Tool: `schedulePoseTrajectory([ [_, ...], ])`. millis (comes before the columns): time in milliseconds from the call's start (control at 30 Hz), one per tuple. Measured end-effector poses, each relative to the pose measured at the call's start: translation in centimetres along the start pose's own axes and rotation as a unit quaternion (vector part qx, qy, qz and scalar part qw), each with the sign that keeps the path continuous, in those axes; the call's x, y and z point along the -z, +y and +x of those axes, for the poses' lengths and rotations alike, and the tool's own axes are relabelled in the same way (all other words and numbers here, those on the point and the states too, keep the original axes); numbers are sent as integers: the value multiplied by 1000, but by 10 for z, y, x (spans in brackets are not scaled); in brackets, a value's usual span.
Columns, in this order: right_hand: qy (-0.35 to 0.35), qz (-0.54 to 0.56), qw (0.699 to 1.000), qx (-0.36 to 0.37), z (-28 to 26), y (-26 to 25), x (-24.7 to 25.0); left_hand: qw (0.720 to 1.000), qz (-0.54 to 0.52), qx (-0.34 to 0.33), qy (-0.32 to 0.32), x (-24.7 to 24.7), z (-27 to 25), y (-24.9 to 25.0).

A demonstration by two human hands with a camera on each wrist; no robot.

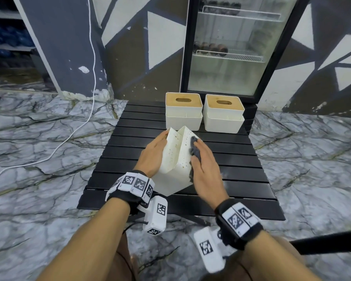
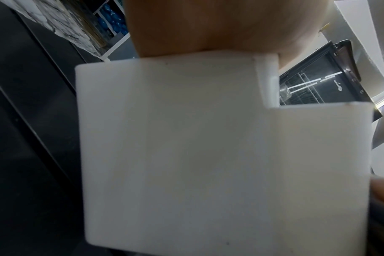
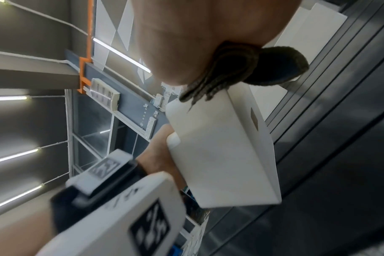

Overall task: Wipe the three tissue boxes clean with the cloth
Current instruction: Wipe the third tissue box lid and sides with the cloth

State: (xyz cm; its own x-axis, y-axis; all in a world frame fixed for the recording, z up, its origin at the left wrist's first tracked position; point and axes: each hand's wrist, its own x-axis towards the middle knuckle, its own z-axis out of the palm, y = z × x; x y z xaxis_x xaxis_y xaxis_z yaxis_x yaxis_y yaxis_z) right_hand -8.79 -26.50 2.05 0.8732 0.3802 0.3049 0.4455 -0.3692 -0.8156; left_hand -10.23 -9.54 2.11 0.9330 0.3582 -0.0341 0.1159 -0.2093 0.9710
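A white tissue box (image 1: 173, 159) with brown specks is tilted on one corner over the black slatted table (image 1: 241, 159). My left hand (image 1: 158, 147) grips its left side, its palm against the box (image 2: 208, 147) in the left wrist view. My right hand (image 1: 202, 157) holds a bunched grey cloth (image 1: 195, 148) against the box's right face. In the right wrist view the cloth (image 3: 241, 69) is wedged between my palm and the box (image 3: 226, 152). Two more white boxes with wooden lids stand at the table's back, one left (image 1: 183, 110) and one right (image 1: 223, 112).
A glass-door fridge (image 1: 231, 47) stands right behind the table. A white cable (image 1: 85, 118) runs down the wall and across the marble floor on the left. A dark bar (image 1: 322, 242) juts in at the lower right.
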Motion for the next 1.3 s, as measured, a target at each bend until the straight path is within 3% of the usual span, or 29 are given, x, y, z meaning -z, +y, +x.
schedulePoseTrajectory([
  [300, -10, -17, 996, -87, 81, 16, 1, 1000, 2, 3, -3, 2, -4, 5],
  [567, -65, -105, 986, -115, 79, 32, 26, 1000, -14, 22, 8, 2, -10, 10],
  [700, -20, -67, 985, -156, 69, 40, 43, 1000, -1, 24, 10, -2, -14, 16],
  [767, 33, -16, 989, -140, 61, 32, 46, 1000, 5, 21, 8, -3, -14, 16],
  [867, 64, 3, 996, -62, 33, 5, 43, 1000, 8, 19, 12, -3, -14, 15],
  [1067, 21, 37, 998, 45, -24, -31, 0, 1000, 9, 8, 21, -4, -16, 17],
  [1300, 8, -55, 997, 60, -23, -26, -21, 1000, 1, -3, 27, -5, -18, 18],
])
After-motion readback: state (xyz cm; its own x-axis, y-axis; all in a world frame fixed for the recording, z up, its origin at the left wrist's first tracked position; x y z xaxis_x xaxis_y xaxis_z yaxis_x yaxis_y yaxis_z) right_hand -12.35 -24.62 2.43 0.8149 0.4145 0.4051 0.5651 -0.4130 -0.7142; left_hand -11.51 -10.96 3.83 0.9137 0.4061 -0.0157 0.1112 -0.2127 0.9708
